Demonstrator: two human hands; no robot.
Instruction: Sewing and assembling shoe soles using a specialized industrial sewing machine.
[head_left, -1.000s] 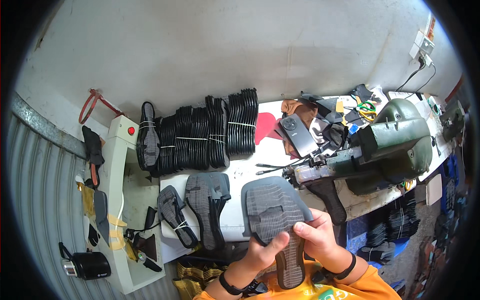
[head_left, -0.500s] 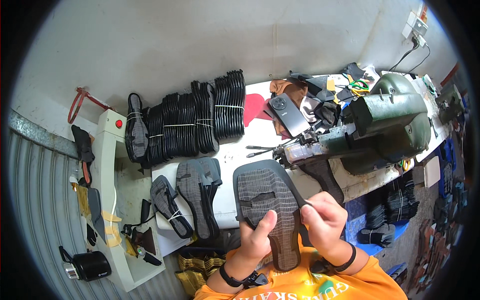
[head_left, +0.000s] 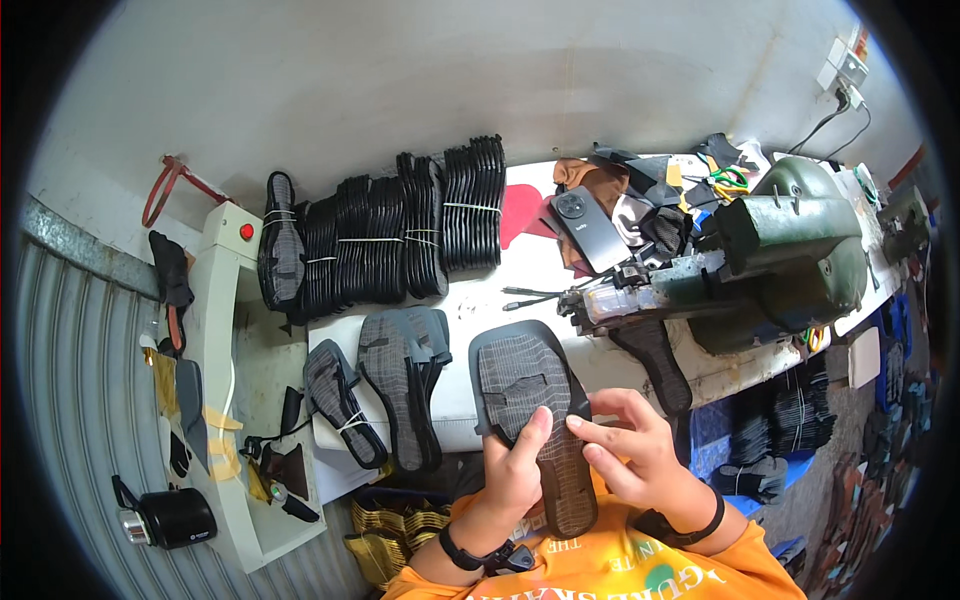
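Observation:
A grey-and-black sandal sole [head_left: 515, 375] with a checked woven-look top is held upright before me, its wide end away from me. My left hand [head_left: 512, 475] grips its left edge, thumb pressed on the top face and the other fingers hidden behind. On the opposite edge, my right hand [head_left: 640, 455] has its fingers apart, with the index fingertip touching the sole beside a small dark side tab [head_left: 580, 405]. To the left, several similar soles [head_left: 400, 385] and a banded sole pair [head_left: 343, 405] lean at the white table's [head_left: 460, 345] near edge.
Rubber-banded stacks of black-edged soles [head_left: 370, 240] line the wall. A green sewing machine [head_left: 790, 235] stands at right; a phone [head_left: 588, 230], fabric scraps [head_left: 640, 185] and green-handled scissors [head_left: 730, 178] lie behind it. A black flask [head_left: 178, 520] is at lower left.
My right hand has loosened from a pinch at the sole's right edge and moved slightly left, fingers now spread. The left hand keeps its grip. The view has shifted slightly.

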